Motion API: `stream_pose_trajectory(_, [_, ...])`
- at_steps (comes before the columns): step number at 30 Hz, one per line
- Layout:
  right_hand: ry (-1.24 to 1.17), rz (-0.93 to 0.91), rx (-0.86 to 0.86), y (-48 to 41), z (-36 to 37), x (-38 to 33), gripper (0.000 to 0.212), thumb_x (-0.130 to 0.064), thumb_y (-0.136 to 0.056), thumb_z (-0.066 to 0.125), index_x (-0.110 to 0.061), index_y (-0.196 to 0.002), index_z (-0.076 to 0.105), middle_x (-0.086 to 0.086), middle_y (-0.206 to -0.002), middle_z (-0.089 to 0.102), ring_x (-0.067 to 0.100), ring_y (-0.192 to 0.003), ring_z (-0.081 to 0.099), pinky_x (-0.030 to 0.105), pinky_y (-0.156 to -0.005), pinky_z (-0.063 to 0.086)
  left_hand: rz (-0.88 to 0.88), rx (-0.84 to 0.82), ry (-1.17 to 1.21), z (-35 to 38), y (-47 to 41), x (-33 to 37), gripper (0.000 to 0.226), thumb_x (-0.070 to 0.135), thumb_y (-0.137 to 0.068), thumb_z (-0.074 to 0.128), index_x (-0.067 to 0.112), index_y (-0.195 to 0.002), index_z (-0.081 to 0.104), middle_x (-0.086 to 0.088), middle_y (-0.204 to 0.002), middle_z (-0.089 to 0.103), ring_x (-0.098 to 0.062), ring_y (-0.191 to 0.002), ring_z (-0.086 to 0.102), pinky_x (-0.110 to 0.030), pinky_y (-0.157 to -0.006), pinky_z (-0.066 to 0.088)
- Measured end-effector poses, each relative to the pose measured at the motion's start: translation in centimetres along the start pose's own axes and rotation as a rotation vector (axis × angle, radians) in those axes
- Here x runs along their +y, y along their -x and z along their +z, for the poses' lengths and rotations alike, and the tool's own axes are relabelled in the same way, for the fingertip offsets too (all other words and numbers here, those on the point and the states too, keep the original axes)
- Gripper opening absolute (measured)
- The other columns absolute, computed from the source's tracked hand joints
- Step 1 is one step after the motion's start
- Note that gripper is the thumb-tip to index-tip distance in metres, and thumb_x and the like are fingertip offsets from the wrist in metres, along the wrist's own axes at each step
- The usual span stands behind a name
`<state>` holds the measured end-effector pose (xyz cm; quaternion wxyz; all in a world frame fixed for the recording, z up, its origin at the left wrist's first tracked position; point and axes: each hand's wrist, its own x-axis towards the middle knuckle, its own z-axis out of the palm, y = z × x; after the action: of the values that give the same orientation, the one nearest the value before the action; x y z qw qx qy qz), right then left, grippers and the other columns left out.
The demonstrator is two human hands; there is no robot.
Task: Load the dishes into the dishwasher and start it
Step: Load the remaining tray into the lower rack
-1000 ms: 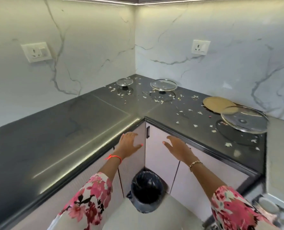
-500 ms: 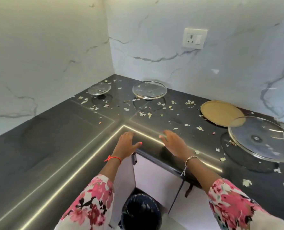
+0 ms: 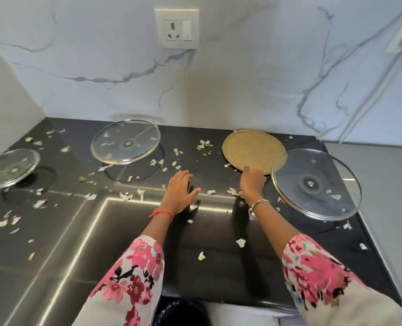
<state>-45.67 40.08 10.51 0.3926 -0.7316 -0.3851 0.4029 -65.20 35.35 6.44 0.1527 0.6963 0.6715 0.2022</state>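
From my seat I see both hands out over the dark desk (image 3: 218, 274), which fills the lower two thirds of the frame. The left hand (image 3: 180, 190) sits just left of centre, its fingers (image 3: 183, 176) straight and slightly spread, palm down and low over the desk, holding nothing. The right hand (image 3: 251, 183) is just right of centre, with its fingers stretched forward so the tips reach the near rim of the brass plate (image 3: 249, 149) - I cannot tell whether they have any grip on it.

That plate lies flat, right of centre, close to the marble wall (image 3: 242, 90). The big glass lid (image 3: 316, 184) at the right of the frame overlaps the plate's right edge and stands just beside the right hand. A middle glass lid (image 3: 126, 142) sits left of centre near the wall, well apart from both hands, and a small glass lid (image 3: 10, 168) is at the far left edge.

Pale food scraps (image 3: 204, 144) are scattered over the desk - thickest between the middle lid and the plate, and more along the left side. A white wall socket (image 3: 176, 28) is at top centre. A dark bin (image 3: 181, 311) shows at the bottom edge between the two floral sleeves (image 3: 134, 278).
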Motion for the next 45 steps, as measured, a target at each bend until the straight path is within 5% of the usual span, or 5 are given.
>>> stream_pose_trajectory(9, [-0.455,0.453,-0.031,-7.2,2.5,0.2,0.047,-0.034,-0.099,0.030,-0.002,-0.132,0.036,0.020,-0.125,0.053,0.035,-0.086,0.062,0.042,-0.053,0.049,0.033,-0.019,-0.212,4.0,-2.5,-1.7,0.083,0.066,-0.079,0.005,0.019,-0.146,0.022,0.001,-0.156,0.014,-0.017,-0.145,0.004,-0.040,-0.116,0.001])
stream_pose_trajectory(13, [-0.487,0.528,-0.056,-7.1,2.2,-0.3,0.038,-0.031,-0.102,0.024,-0.003,-0.115,0.046,0.012,-0.140,0.041,0.027,-0.129,0.042,0.033,-0.108,0.035,0.024,0.015,-0.187,4.0,-2.6,-1.7,0.080,0.066,-0.079,0.010,0.021,-0.143,0.028,0.003,-0.154,0.018,-0.016,-0.144,0.007,-0.039,-0.116,0.002])
stream_pose_trajectory(18, [-0.636,0.400,0.180,-6.9,3.5,-0.6,0.028,-0.019,-0.092,0.049,0.000,-0.112,0.049,0.023,-0.108,0.062,0.032,-0.075,0.068,0.040,-0.056,0.057,0.024,0.021,-0.175,3.9,-2.6,-1.6,0.077,0.066,-0.079,0.014,0.022,-0.140,0.033,0.002,-0.153,0.023,-0.016,-0.144,0.010,-0.040,-0.116,0.004])
stream_pose_trajectory(26, [-0.884,0.376,0.025,-5.9,3.5,-2.3,0.060,0.011,-0.081,0.050,-0.013,-0.134,0.033,0.020,-0.119,0.053,0.038,-0.092,0.063,0.042,-0.062,0.059,0.021,-0.017,-0.165,3.8,-2.7,-1.8,0.081,0.069,-0.077,0.012,0.022,-0.142,0.030,0.003,-0.154,0.020,-0.015,-0.144,0.009,-0.040,-0.116,0.002])
stream_pose_trajectory(45, [-0.765,0.335,-0.384,9.1,-6.7,3.1,0.039,-0.010,-0.095,0.048,-0.013,-0.133,0.039,0.018,-0.131,0.048,0.039,-0.116,0.050,0.052,-0.071,0.052,-0.105,0.158,0.002,1.5,15.6,2.6,0.045,0.027,-0.088,0.060,0.004,-0.125,0.050,-0.011,-0.135,0.044,-0.029,-0.133,0.033,-0.040,-0.111,0.023])
